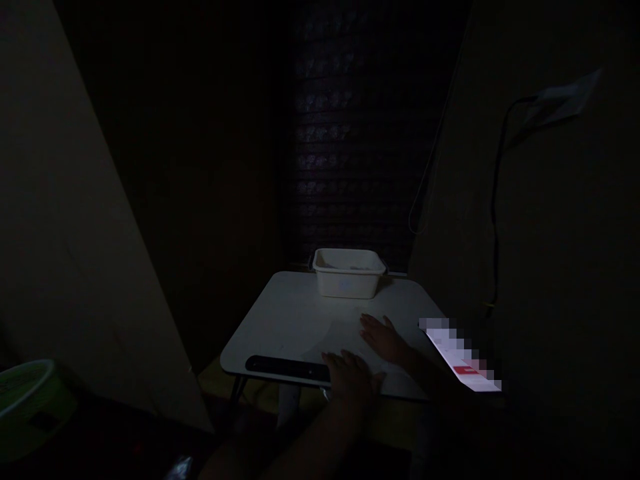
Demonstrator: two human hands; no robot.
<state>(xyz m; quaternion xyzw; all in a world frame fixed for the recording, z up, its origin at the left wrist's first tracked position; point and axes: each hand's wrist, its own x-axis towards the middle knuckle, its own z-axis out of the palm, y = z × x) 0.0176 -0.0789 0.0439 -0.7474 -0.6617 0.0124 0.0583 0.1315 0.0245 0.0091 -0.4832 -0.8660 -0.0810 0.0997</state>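
Both hands rest over a small white folding table point(280, 320) in a dim room. My left hand point(350, 377) is at the near edge, beside the black slot strip, with its fingers stretched out and nothing visible in it. Farther forward and to the right, my right hand point(384, 339) lies palm down with fingers extended. A white plastic basin point(349, 283) with dark side handles stands at the table's far edge, ahead of both hands. Pale contents show faintly inside it; their kind is too dark to make out.
At the table's right edge a bright screen point(445, 347) glows, partly pixelated. A green basket point(35, 400) stands on the floor at left. A black cord point(495, 200) hangs from a wall socket point(563, 100) at right. Dark slatted blinds point(330, 133) hang behind the table.
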